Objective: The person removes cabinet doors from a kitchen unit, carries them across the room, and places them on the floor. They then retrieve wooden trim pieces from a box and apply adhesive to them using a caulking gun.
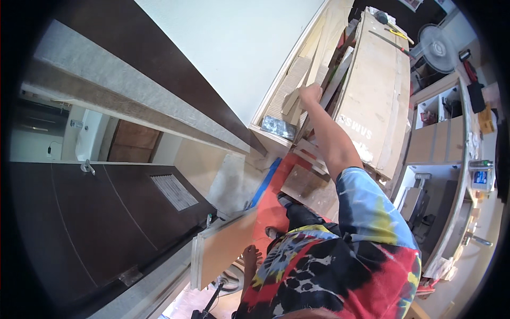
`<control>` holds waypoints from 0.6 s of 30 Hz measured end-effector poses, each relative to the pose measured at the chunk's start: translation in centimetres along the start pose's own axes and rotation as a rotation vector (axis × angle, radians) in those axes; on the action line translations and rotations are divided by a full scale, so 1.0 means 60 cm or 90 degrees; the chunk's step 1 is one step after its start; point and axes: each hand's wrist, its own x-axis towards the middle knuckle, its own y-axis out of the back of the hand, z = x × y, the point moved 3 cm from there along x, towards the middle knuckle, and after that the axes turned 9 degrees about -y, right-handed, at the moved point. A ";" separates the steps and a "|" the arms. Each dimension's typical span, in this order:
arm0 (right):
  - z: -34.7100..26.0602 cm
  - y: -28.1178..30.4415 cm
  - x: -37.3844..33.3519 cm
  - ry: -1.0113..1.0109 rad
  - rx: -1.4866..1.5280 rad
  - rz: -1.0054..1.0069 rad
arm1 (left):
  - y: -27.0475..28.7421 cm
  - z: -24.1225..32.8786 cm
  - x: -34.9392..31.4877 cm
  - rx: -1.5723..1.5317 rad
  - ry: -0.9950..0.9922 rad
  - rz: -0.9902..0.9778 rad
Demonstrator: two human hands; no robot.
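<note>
My right hand (309,95), at the end of an outstretched arm, is closed around the near end of a pale wooden strip (322,56). The strip lies among other long pieces of wood on a light ledge along the white wall. A dark, glossy rectangular object (279,127) rests on the ledge's near end, close to that hand. Low at my side hangs my left hand (251,255), its fingers loosely apart and nothing seen in them. It is near the edge of an upright stack of light brown boards (226,244).
A long cardboard box (380,90) lies right of the wood, with tools on its far end. Beyond stands a fan (436,48). Open cabinets (430,175) line the right side. A dark door (106,212) is at left; red covering (271,212) lies underfoot.
</note>
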 end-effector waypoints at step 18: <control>0.038 0.014 0.065 -0.277 0.371 -0.341 | -0.008 0.019 0.014 -0.011 -0.024 -0.004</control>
